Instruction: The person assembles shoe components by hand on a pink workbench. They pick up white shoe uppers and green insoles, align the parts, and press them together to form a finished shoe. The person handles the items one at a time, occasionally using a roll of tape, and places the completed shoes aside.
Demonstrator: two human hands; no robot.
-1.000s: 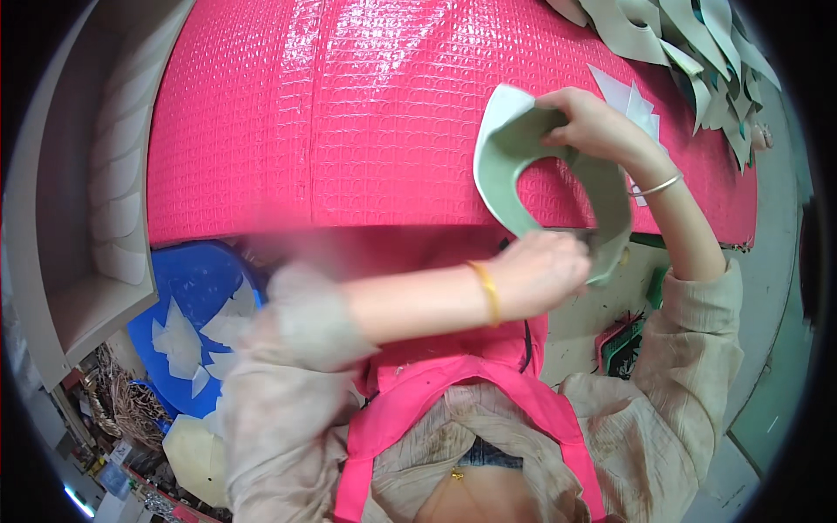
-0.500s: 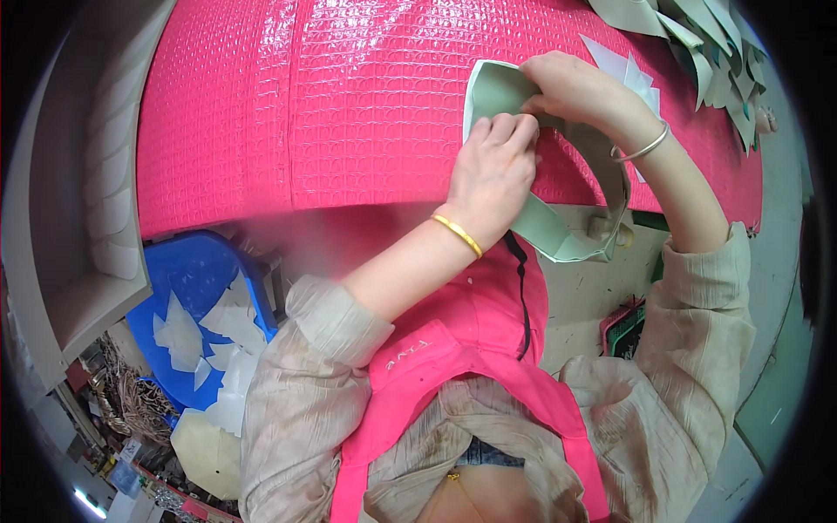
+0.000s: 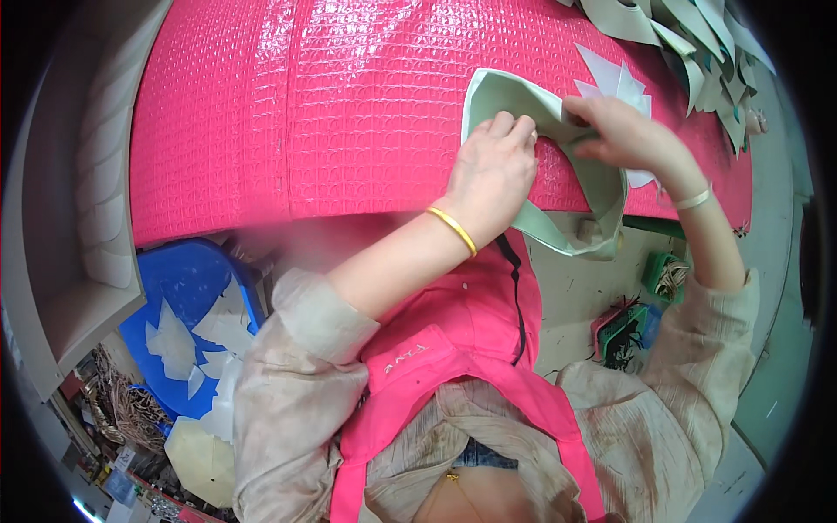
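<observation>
Upper right of centre, the left hand (image 3: 493,164) pinches the curved green band (image 3: 523,91), partly over the pink bench (image 3: 375,131); the right hand (image 3: 626,132) has shifted rightward, fingers parted, contact unclear, seemingly leaving the left steadying.

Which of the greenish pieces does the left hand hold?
The looped piece, crossing the pink table's near edge; the others lie heaped at its far right corner.

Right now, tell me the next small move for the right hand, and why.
Probably close the right hand on the upper band of the pale green piece: its thumb and index finger stand apart there, while the left hand grips the left side and the lower part extends past the pink table.
</observation>
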